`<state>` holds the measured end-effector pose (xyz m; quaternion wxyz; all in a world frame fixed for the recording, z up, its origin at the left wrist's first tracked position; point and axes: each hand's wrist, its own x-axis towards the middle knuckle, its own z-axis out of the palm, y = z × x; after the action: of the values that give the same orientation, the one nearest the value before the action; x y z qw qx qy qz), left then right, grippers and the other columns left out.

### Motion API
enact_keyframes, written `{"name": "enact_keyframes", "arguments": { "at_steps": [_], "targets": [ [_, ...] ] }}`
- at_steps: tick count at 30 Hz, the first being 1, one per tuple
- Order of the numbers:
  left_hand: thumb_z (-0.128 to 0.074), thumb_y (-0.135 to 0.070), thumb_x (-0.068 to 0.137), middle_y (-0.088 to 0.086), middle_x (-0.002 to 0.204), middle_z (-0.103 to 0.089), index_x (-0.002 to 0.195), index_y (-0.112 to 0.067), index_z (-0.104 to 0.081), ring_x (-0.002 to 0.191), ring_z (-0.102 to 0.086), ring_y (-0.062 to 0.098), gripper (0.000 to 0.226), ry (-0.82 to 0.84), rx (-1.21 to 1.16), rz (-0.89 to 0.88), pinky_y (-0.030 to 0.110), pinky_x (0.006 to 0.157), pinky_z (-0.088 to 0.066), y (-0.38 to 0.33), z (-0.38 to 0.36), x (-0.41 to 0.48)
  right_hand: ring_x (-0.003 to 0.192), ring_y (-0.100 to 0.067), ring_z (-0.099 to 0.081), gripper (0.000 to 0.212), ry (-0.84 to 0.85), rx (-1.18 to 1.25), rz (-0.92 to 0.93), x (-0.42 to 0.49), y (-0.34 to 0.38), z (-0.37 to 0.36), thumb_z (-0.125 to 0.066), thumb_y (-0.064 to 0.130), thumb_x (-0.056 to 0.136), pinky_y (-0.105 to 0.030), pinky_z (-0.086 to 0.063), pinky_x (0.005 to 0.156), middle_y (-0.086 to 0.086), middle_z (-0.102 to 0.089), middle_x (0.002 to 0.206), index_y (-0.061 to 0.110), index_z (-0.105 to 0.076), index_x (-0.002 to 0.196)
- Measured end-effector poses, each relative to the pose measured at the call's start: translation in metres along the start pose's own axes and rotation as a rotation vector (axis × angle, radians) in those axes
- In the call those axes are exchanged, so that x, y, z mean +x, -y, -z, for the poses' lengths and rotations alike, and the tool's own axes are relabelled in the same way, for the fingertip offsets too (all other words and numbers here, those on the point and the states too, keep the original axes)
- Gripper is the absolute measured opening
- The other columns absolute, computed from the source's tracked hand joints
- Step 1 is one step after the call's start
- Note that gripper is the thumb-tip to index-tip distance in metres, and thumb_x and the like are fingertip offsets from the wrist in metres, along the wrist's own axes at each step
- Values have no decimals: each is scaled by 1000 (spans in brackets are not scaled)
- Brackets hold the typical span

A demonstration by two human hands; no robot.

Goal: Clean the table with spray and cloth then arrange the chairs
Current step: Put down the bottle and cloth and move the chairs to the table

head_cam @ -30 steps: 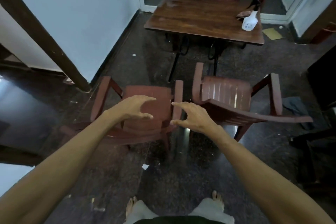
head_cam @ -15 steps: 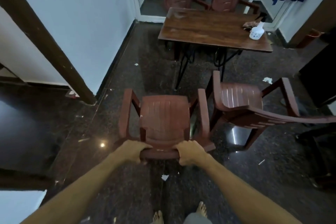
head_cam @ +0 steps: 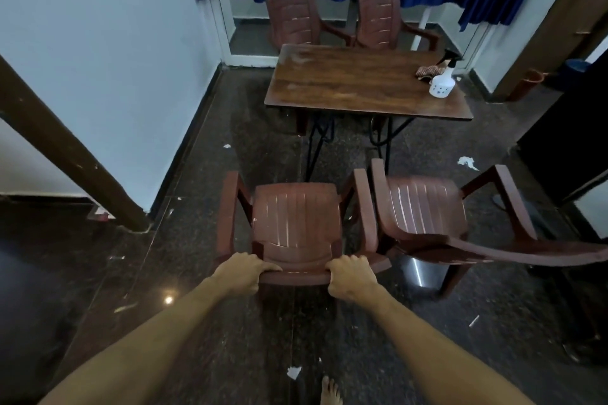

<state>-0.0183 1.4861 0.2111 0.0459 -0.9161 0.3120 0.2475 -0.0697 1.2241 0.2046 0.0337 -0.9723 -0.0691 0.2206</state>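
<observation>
While your left hand point(head_cam: 241, 274) and right hand point(head_cam: 353, 276) grip the backrest of the near chair point(head_cam: 296, 220), fingers curled over its top, a second chair point(head_cam: 424, 207) stands just beside it, both short of the table point(head_cam: 355, 85), which holds the spray bottle point(head_cam: 442, 84) and cloth point(head_cam: 427, 71). Before the table, paper scraps point(head_cam: 467, 163) litter the dark floor point(head_cam: 210, 174). A second ago your hands hovered open.

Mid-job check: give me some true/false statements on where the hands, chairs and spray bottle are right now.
1. The left hand and right hand both grip the near-left chair at its backrest top. True.
2. The spray bottle stands on the floor. False: it stands on the table, near its right edge.
3. The far-left chair and far-right chair stand at the table's far side. True.
4. The near-right chair is tucked under the table. False: it stands clear of the table, beside the gripped chair.
</observation>
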Motion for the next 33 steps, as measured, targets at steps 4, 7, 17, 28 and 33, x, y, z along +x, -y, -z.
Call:
{"name": "enact_keyframes", "arguments": {
  "at_steps": [4, 7, 17, 28, 33],
  "targets": [
    [-47, -12, 85, 1, 126, -68, 148, -49, -43, 110, -65, 25, 73, 4, -8, -6, 39, 90, -50, 10, 17, 28, 98, -37, -63, 37, -14, -1, 25, 25, -15, 14, -47, 25, 75, -56, -45, 95, -10, -68, 103, 17, -66, 105],
    [-47, -14, 89, -1, 130, -67, 148, -50, -42, 112, -64, 24, 70, 16, -8, -4, 40, 92, -50, 21, 23, 43, 97, -37, -63, 38, -24, -3, 42, 39, -19, 24, -48, 25, 75, -56, -46, 95, -11, -68, 103, 16, -67, 106],
    [-50, -13, 82, 2, 129, -69, 146, -49, -46, 113, -65, 28, 73, 0, -41, -42, 41, 91, -50, 41, 37, 62, 95, -36, -64, 36, -7, 8, -15, 65, -18, 34, -52, 25, 71, -54, -47, 92, -7, -68, 100, 19, -67, 104],
    [-50, -12, 82, 5, 124, -68, 148, -46, -44, 109, -65, 28, 74, 25, -56, -57, 41, 87, -50, 43, 33, 62, 101, -33, -63, 42, 33, -18, -46, 65, -11, 31, -55, 28, 75, -54, -45, 95, -6, -67, 107, 19, -65, 115],
    [-56, -18, 87, 3, 130, -66, 149, -44, -45, 116, -63, 26, 68, 23, -85, -45, 39, 91, -49, 43, 29, 64, 101, -33, -63, 42, 61, 1, -32, 64, -11, 32, -57, 31, 75, -54, -44, 95, -6, -67, 108, 18, -65, 114]
  ]
}}
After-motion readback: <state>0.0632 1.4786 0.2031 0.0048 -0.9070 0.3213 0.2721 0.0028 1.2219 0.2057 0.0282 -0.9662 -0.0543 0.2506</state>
